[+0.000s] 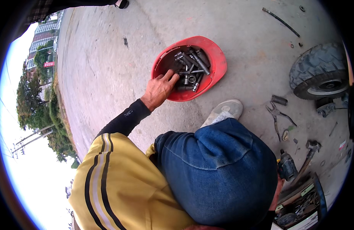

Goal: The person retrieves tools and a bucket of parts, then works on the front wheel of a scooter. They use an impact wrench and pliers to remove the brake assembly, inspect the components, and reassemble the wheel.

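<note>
My left hand (159,89) reaches into an upturned red hard hat (215,63) on the concrete, its bent fingertips among dark and silver sockets and extensions (196,63); what they grip, if anything, I cannot make out. At the lower right, my right hand (278,187) is partly hidden behind my jeans-covered knee, closed around a black cordless impact wrench (287,166).
A knobby tyre (313,73) lies at the right, near pliers (275,115), a dark cylinder (279,99) and a hammer (312,148). A metal toolbox (319,193) sits lower right, a rod (280,21) upper right. Another person's shoe (122,4) shows at the top; trees and buildings stand left.
</note>
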{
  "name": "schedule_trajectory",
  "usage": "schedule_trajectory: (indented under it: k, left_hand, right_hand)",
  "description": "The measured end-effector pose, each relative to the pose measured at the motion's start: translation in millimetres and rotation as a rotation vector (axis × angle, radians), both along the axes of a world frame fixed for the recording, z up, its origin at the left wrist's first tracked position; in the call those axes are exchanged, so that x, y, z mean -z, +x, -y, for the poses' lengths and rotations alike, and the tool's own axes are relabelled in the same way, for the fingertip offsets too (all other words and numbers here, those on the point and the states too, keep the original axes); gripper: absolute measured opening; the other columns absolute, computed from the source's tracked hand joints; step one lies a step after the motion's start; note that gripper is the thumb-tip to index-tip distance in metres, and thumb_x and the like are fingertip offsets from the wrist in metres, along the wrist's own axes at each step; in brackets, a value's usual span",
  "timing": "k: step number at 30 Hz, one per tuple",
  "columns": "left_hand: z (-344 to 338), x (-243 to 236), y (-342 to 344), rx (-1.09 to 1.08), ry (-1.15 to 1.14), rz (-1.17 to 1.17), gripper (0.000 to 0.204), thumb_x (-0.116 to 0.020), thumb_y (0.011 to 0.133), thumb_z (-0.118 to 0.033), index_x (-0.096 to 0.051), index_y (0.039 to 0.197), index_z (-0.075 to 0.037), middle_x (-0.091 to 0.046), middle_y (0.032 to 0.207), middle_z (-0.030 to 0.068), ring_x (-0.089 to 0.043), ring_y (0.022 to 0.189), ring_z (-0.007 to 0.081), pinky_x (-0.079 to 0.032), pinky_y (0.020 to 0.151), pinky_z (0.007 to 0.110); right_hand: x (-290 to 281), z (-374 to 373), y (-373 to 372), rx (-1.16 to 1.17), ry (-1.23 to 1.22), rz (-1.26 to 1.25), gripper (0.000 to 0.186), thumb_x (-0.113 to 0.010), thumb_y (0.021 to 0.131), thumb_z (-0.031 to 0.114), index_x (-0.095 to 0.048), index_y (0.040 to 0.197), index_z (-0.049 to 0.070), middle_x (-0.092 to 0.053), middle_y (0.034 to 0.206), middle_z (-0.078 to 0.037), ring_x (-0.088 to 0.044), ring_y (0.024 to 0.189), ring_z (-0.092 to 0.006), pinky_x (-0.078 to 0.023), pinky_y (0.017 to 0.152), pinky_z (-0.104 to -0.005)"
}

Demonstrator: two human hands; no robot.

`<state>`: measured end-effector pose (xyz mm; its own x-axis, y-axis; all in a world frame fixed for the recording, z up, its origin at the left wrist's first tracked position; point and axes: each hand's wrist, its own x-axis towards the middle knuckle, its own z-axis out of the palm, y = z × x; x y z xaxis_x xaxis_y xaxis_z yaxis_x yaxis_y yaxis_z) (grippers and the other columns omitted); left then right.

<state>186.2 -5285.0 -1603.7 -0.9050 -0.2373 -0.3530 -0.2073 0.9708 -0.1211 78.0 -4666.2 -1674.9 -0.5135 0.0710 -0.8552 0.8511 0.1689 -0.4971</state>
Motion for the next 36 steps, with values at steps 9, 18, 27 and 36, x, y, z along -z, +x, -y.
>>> schedule_trajectory:
  k: [9, 18, 27, 36]
  left_hand:
    - [-10.3, -14.3, 0.2, 0.022, -0.085, -0.009, 0.021, -0.061, 0.088, -0.01, -0.057, 0.108, -0.01, -0.059, 0.117, 0.0065, -0.069, 0.089, 0.0269, -0.06, 0.064, 0.039]
    - [-1.1, -6.8, 5.1, -0.024, -0.175, 0.031, 0.012, -0.06, 0.09, -0.012, -0.058, 0.101, -0.008, -0.057, 0.102, 0.0085, -0.067, 0.086, 0.0244, -0.059, 0.063, 0.038]
    - [-0.3, 5.9, -2.2, 0.013, -0.211, -0.04, 0.01, -0.061, 0.087, -0.014, -0.064, 0.09, -0.005, -0.06, 0.1, 0.0111, -0.059, 0.1, 0.0262, -0.056, 0.073, 0.039]
    - [2.2, 43.4, -1.3, 0.011, -0.268, 0.033, 0.019, -0.067, 0.083, -0.021, -0.07, 0.091, -0.005, -0.062, 0.104, 0.0123, -0.057, 0.106, 0.0293, -0.048, 0.084, 0.042]
  right_hand:
    - [9.1, -1.2, -1.9, -0.063, -0.02, -0.02, 0.027, -0.074, 0.091, 0.013, -0.064, 0.115, 0.006, -0.053, 0.066, 0.0, -0.053, 0.051, -0.0123, -0.044, 0.049, -0.0276]
    - [2.8, 0.7, -6.9, -0.053, -0.01, 0.015, 0.027, -0.074, 0.091, 0.014, -0.064, 0.114, 0.005, -0.053, 0.066, 0.0, -0.053, 0.051, -0.0128, -0.044, 0.05, -0.0281]
    - [-14.2, 24.1, -12.3, 0.041, -0.094, 0.085, 0.028, -0.075, 0.09, 0.014, -0.065, 0.115, 0.005, -0.054, 0.066, 0.0, -0.054, 0.051, -0.013, -0.044, 0.05, -0.0284]
    - [-23.3, 32.2, -19.9, 0.044, -0.072, 0.112, 0.028, -0.074, 0.091, 0.016, -0.065, 0.115, 0.006, -0.054, 0.067, 0.001, -0.054, 0.052, -0.0124, -0.044, 0.05, -0.0286]
